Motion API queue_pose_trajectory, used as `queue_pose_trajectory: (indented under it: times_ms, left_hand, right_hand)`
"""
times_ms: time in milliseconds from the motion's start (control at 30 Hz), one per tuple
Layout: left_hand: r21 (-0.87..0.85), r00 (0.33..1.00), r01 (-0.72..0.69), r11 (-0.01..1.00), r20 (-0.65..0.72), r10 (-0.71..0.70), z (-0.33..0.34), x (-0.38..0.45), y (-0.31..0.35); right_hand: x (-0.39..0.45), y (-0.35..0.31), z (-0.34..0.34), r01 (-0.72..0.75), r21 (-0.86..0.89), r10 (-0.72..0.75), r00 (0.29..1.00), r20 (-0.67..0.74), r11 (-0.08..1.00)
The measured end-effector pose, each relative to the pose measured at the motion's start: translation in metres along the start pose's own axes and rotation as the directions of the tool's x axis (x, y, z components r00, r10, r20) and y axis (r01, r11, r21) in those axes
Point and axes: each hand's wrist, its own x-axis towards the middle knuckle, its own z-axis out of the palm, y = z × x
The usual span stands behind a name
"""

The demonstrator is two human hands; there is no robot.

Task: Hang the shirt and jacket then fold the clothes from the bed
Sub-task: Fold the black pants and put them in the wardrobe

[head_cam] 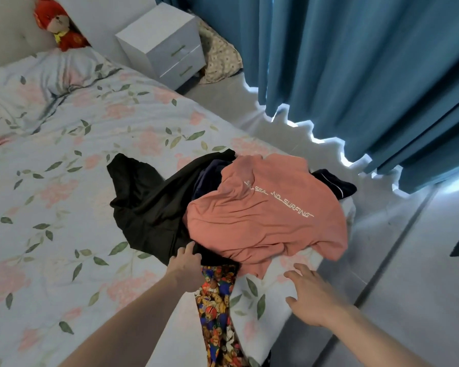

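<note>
The clothes lie in a loose heap at the near corner of the bed (64, 181), close to its edge: a pink shirt (263, 221) on top, a black garment (149, 202) spread out to its left, something dark navy (334, 184) peeking out behind, and a bright patterned piece (217, 308) trailing from under the heap toward the person. The left hand (186, 263) rests on the near hem of the black garment, its fingers (190, 247) curled down onto the cloth, though whether they have actually pinched it I cannot tell. The right hand (313, 298) hovers over bare sheet just short of the pink shirt, fingers spread wide and holding nothing. The step in hand looks like picking one garment out of the heap. To do it well, I'd take the top piece first, since the black one is pinned under the pink shirt and would drag the heap toward the edge; grip the pink shirt at its shoulders or collar with both hands, lift it clear, and shake it flat before hanging or folding it on the open sheet to the left
</note>
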Motion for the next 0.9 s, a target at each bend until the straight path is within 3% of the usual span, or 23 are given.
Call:
queue_pose_trajectory:
  times_ms: [367, 467, 567, 700, 800, 900]
  left_hand:
    - [0.395, 0.975, -0.015, 0.919, 0.208, -0.074, 0.028, 0.071, 0.014]
    - [0.418, 0.975, -0.038, 0.907, 0.214, -0.058, 0.024, 0.063, 0.006]
    - [0.251, 0.996, -0.008, 0.968, 0.090, -0.015, 0.013, 0.042, -0.003]
    - [-0.064, 0.977, -0.046, 0.997, -0.209, 0.032, -0.013, -0.015, -0.029]
    - [-0.260, 0.924, -0.141, 0.955, -0.381, 0.033, -0.031, -0.079, -0.051]
    - [-0.445, 0.839, -0.305, 0.842, -0.543, 0.017, -0.049, -0.159, -0.074]
  right_hand:
    - [0.025, 0.019, 0.032, -0.039, 0.187, 0.034, 0.999, 0.030, 0.982]
    - [0.016, 0.012, 0.034, -0.035, 0.201, 0.027, 0.999, 0.043, 0.979]
    - [0.001, 0.003, 0.028, -0.029, 0.202, 0.020, 0.999, 0.046, 0.979]
    - [-0.030, -0.020, 0.016, 0.009, 0.176, -0.012, 1.000, 0.014, 0.984]
    - [-0.060, -0.044, 0.010, 0.057, 0.159, -0.056, 0.998, -0.010, 0.986]
    - [-0.096, -0.079, 0.006, 0.126, 0.207, -0.116, 0.992, -0.058, 0.970]
